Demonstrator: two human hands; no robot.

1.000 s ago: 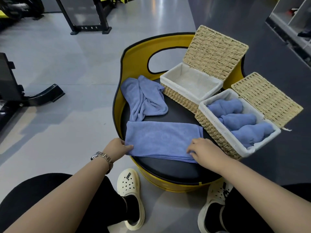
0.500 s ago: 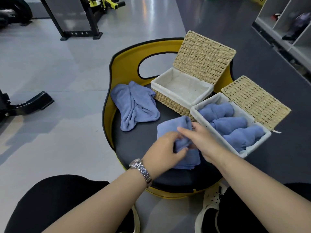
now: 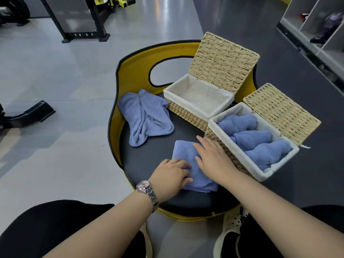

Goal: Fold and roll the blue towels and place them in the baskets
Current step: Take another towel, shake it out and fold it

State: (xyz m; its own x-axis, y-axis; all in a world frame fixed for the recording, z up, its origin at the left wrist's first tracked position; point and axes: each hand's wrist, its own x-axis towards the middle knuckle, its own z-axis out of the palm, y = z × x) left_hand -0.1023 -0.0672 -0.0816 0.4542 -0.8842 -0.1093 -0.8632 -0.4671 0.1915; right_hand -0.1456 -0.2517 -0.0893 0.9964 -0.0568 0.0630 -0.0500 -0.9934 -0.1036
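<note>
A round black worktop (image 3: 149,164) with a raised yellow rim sits in front of a seated person. At its far left lies a crumpled blue towel (image 3: 145,116), loose and unfolded, with bare black surface between it and the near edge. Near centre, a folded blue towel (image 3: 188,155) lies flat close to the near edge. The left hand (image 3: 172,172), a watch on its wrist, rests on the towel's left side, fingers curled lightly against the cloth. The right hand (image 3: 214,157) lies flat on the towel's right side, fingers spread and pressing down, touching the side of the near basket. Half a second ago both hands were pinching the towel together; it now lies flatter beneath them. Farther back, the far basket (image 3: 186,110), woven with a white liner and its lid standing open, holds nothing. To the right, the near basket (image 3: 249,164), lid open, holds three rolled blue towels (image 3: 251,138) side by side, filling it. Its right end overhangs the worktop's edge.
</note>
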